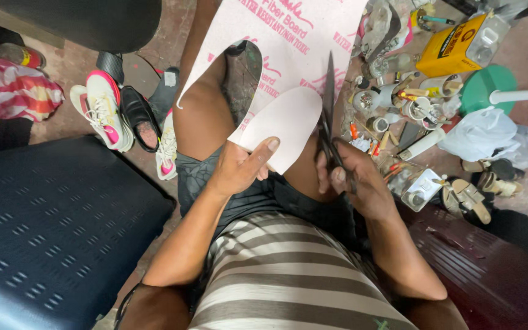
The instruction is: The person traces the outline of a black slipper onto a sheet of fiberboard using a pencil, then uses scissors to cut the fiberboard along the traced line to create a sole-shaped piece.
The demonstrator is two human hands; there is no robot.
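The left hand [236,168] is pinching the near end of the pale sole-shaped board [291,119] at mid-frame, its grip clamped on it. The right hand [352,180] is closing around the scissors [328,116], whose blades are pointing toward the top of the frame, running along the board's right edge, beside its long axis.

fibre board sheet [288,49] lies over the lap, shoes [123,116] to its left, tins and tools [398,104] right.
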